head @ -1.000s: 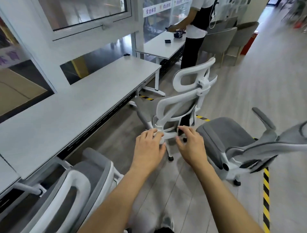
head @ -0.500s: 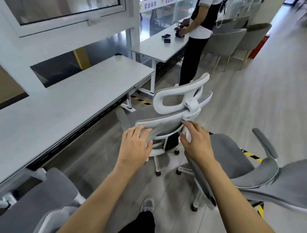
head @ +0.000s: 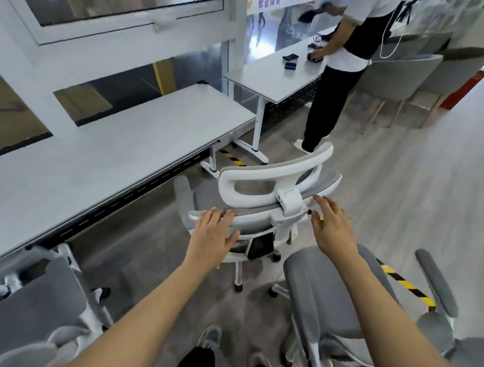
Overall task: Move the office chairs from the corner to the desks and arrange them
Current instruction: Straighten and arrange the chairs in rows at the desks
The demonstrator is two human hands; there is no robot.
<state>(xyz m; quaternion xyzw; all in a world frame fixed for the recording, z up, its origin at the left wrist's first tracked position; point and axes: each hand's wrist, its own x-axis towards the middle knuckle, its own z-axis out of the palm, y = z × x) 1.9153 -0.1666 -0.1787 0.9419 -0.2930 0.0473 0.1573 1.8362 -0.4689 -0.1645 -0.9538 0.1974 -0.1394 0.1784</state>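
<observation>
Raised since the earlier frame, both hands are now seen at backrest height. Beside the desk (head: 117, 157), the left hand (head: 212, 231), fingers flat, is laid on the office chair (head: 251, 173); the right hand (head: 333, 228) is held spread, released, just beside it.

A white strip (head: 267, 3) on the glass wall (head: 262, 39) at the top edge carries purple Chinese characters. The picture's edge cuts off their upper parts, and what remains is too blurred to read with certainty. A red object (head: 467, 87) at the far right bears small pale marks, also illegible. Black-and-yellow warning stripes (head: 403, 281) run across the floor (head: 392, 183).
</observation>
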